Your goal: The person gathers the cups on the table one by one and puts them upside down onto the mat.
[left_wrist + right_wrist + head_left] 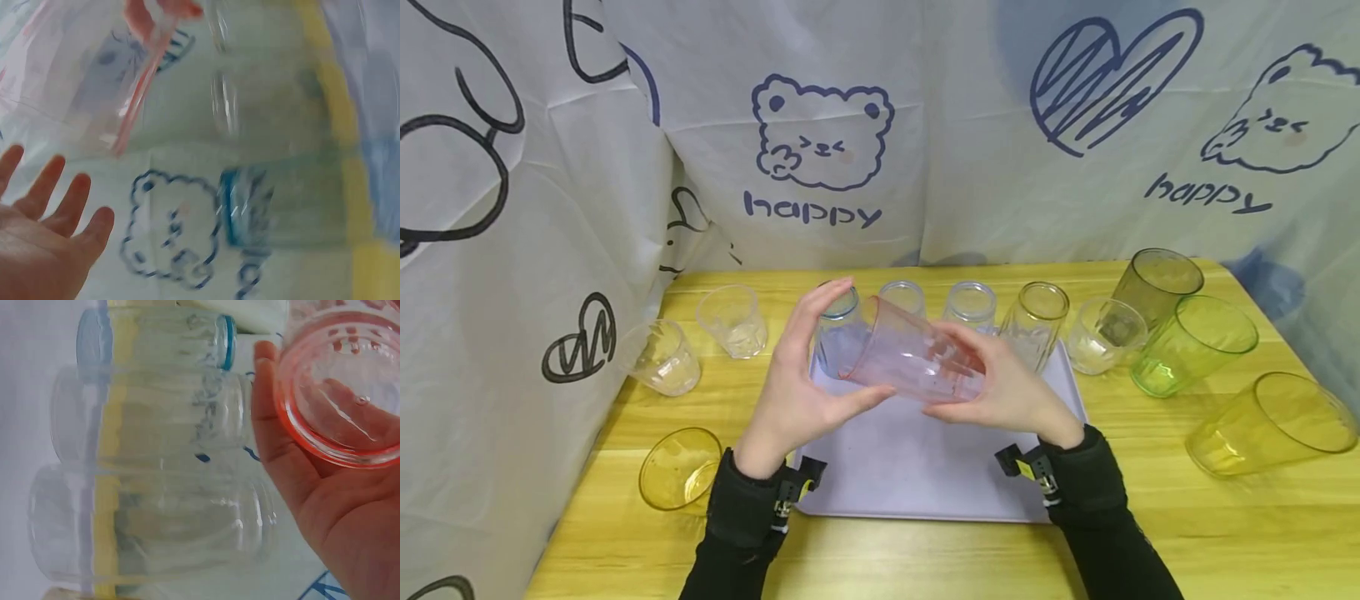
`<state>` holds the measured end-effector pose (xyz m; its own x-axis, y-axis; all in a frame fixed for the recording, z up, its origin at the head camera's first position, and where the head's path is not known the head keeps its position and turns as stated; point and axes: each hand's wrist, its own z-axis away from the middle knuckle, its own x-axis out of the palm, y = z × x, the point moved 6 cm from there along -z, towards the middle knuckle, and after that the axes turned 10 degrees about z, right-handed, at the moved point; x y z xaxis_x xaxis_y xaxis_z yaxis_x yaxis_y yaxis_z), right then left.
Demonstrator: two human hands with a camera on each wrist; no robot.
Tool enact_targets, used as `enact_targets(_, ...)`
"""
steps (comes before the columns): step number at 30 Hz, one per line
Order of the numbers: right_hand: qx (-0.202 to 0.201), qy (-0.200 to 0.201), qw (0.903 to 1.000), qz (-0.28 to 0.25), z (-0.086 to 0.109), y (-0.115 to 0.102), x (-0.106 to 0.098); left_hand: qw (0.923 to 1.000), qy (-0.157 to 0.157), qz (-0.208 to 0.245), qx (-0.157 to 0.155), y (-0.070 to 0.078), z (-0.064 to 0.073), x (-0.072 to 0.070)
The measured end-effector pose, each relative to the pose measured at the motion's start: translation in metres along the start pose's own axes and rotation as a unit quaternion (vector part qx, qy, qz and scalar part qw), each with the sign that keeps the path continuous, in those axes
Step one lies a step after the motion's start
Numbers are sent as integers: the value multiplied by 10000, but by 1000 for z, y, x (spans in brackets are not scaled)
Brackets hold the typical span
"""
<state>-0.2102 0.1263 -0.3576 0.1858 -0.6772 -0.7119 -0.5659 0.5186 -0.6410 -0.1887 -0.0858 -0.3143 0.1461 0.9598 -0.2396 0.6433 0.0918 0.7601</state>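
Note:
A clear pink glass (917, 354) is held tilted on its side above the tray, its mouth toward the left and its base toward the right. My right hand (1011, 387) grips it near the base, fingers and thumb round the wall. The reddish base ring (340, 459) faces the right wrist view. Around the mouth end, my left hand (797, 392) is spread with thumb and fingers apart; in the left wrist view its fingertips (78, 184) stand clear of the pink rim (134, 115). Below lies a pale lilac tray (925, 467).
Upside-down glasses line the tray's back: a blue-tinted one (838, 337), two clear ones and a brown-rimmed one (1037, 325). Left stand two clear glasses (737, 325) and an amber glass (681, 471). Right are a clear, a grey, a green (1191, 346) and a yellow glass (1262, 425).

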Motion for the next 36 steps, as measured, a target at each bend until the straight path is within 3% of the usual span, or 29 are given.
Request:
enact_targets(3,-20,-181,9995,240,1,1,-1,9946,-290,-964,245,9,0,4)
enact_targets(6,-121,-306,9976,607,1,0,-2,9821,-579,-1746,404,16,0,13)
enact_targets(11,-156,-540,9882,1425,2,-2,2,9486,-992,-2938,627,19,2,30)
enact_targets(16,-23,-779,9802,1819,3,-3,6,9173,-1394,-3702,460,11,5,46)
enact_targets(19,4,-862,9787,1862,4,-4,7,8992,-1626,-4049,323,8,8,55)
enact_targets(23,0,-927,9776,1888,5,-3,8,8844,-1781,-4309,225,5,11,66)
enact_targets(29,82,-1004,9780,1825,5,-1,8,8691,-1819,-4599,85,-4,14,73)
enact_targets(36,162,-967,9786,1808,4,0,7,8564,-1668,-4885,50,-12,16,75)
